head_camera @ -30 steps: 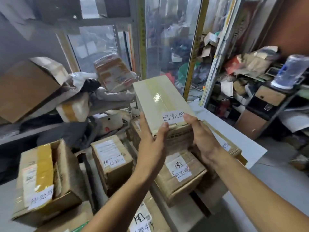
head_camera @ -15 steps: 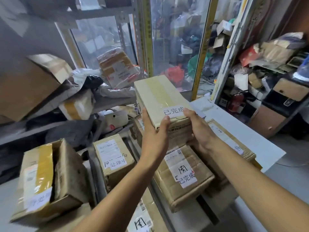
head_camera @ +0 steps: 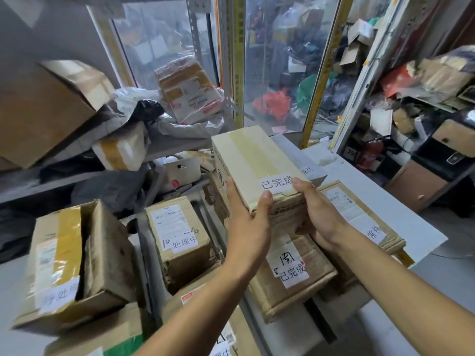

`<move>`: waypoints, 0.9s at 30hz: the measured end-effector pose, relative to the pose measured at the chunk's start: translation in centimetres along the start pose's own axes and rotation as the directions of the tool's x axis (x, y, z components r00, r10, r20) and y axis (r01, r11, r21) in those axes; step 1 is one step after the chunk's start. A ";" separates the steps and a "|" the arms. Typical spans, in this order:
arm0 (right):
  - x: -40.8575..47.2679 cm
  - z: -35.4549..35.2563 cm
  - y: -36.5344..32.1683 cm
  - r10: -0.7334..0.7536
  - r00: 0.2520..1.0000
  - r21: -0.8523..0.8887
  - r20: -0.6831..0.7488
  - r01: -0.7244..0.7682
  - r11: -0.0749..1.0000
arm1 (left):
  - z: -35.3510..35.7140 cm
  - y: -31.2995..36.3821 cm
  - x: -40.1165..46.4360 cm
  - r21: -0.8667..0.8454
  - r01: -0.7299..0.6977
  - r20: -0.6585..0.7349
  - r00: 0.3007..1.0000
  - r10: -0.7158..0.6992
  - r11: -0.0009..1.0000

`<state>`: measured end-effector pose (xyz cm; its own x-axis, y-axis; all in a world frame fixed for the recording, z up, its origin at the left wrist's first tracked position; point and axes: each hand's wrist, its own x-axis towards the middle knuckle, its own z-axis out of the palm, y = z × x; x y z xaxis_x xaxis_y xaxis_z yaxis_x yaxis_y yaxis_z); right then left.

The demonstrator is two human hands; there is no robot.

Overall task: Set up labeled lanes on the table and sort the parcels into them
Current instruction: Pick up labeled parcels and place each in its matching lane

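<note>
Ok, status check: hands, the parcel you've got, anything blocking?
Left hand and right hand both grip the pale taped box marked 已完成. Held above another 已完成 parcel. Nothing blocking between them.

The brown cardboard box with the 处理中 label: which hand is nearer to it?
Left. The left hand grips the held pale taped box just right of the brown 处理中 box; the right hand holds its far side.

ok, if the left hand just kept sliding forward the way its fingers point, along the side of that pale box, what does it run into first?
Probably the white plastic container just behind the pale box the left hand grips; past it, the shelf's bagged parcels. Depth is unclear from this single view.
</note>
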<state>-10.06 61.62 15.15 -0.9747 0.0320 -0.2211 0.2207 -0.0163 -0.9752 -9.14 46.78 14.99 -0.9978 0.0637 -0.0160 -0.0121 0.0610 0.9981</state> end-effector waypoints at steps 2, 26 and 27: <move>-0.7 -0.2 0.7 0.011 1.000 -0.005 -0.004 -0.011 1.000 | 0.1 -0.3 -0.9 0.005 0.015 0.011 1.000 -0.015 1.000; -6.7 -3.6 6.3 0.058 0.998 0.045 0.039 -0.060 0.997 | 2.4 -3.9 -8.4 0.042 0.024 0.036 0.999 -0.026 0.999; -6.8 -3.7 6.2 0.056 0.998 0.042 0.043 -0.058 0.997 | 2.4 -3.9 -8.3 0.044 0.026 0.036 0.999 -0.028 0.999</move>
<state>-1.93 64.96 10.53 -0.9614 -0.0117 -0.2751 0.2753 -0.0604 -0.9595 -0.62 48.40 11.08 -0.9941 0.0982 -0.0459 -0.0354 0.1061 0.9937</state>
